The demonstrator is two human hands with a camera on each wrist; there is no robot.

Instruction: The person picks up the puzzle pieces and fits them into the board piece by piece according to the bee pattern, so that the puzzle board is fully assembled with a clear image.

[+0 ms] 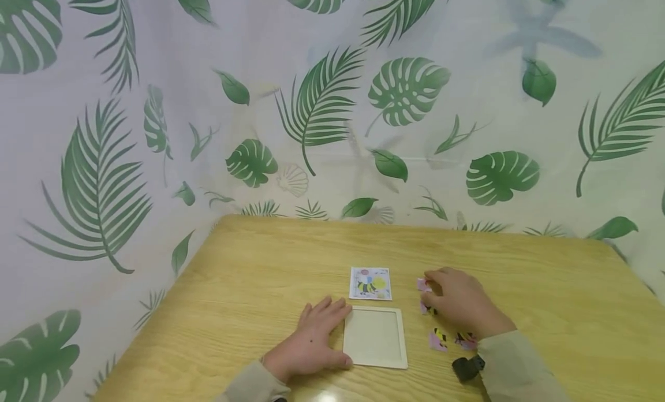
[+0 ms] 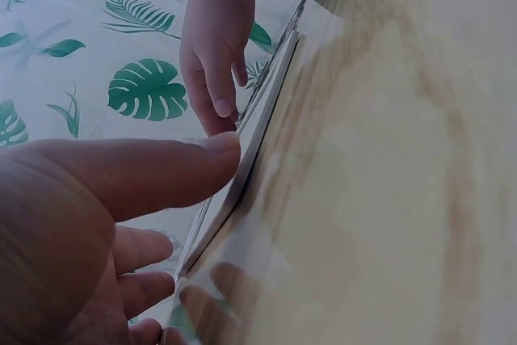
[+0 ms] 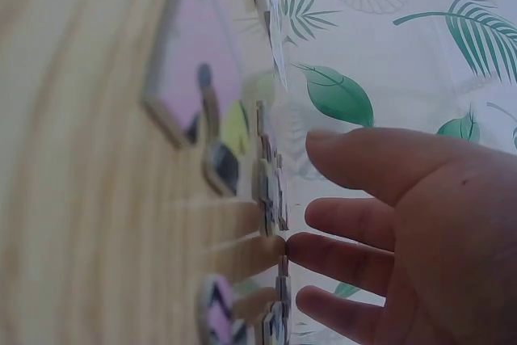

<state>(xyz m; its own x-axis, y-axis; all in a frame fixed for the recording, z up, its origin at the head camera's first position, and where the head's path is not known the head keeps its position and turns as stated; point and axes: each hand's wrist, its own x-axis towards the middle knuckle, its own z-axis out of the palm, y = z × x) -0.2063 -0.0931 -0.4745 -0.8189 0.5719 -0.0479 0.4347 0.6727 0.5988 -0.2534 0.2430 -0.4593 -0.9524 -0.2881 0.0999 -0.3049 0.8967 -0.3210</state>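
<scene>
A shallow, pale square puzzle tray (image 1: 374, 335) lies on the table. My left hand (image 1: 312, 341) is at its left side, fingers spread, with the thumb (image 2: 194, 169) at the tray's edge. Over to the right, my right hand (image 1: 459, 298) is above small pink puzzle pieces (image 1: 423, 285). Its thumb and fingers are apart in the right wrist view, and no piece shows between them. One pink piece with yellow and black (image 1: 438, 340) lies below that hand, and a similar piece (image 1: 466, 341) lies near the cuff. The hand partly covers the farther pieces.
A square card (image 1: 384, 295) printed with a bee lies just beyond the tray. The wooden table (image 1: 280, 252) ends at a leaf-patterned curtain (image 1: 332, 188) at the back and left. A dark device (image 1: 467, 368) sits at the right wrist.
</scene>
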